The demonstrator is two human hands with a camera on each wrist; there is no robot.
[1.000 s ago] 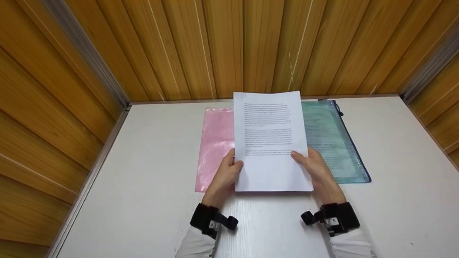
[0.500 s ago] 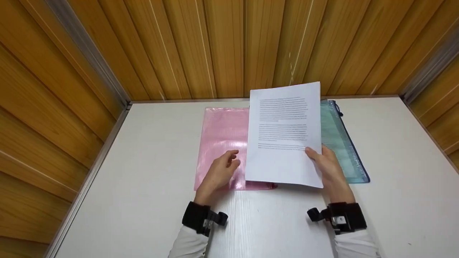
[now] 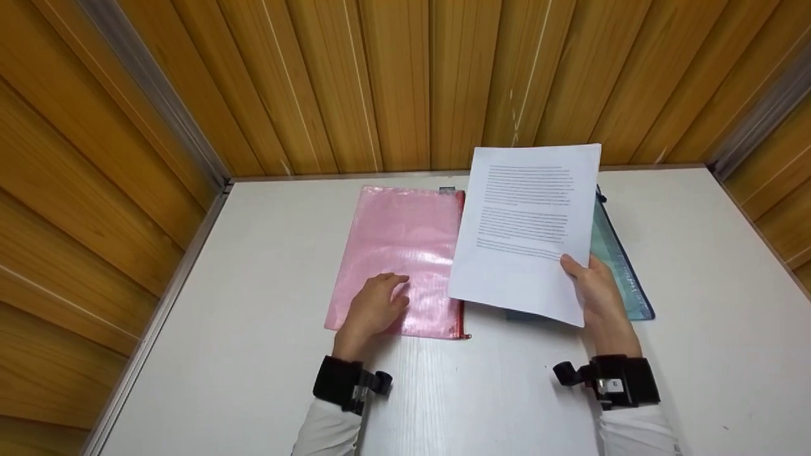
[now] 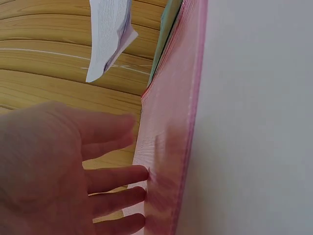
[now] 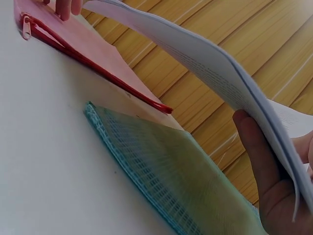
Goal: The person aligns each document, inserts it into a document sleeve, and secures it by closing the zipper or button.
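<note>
R hand (image 3: 592,288) holds papers (image 3: 529,221); L hand (image 3: 374,307) on pink pouch (image 3: 405,234)

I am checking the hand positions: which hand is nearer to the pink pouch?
Left. The left hand rests on the pink pouch; the right hand holds the papers beside it.

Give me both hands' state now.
Left hand: open, fingers resting flat on the pink pouch.
Right hand: holding the stack of printed papers.
</note>
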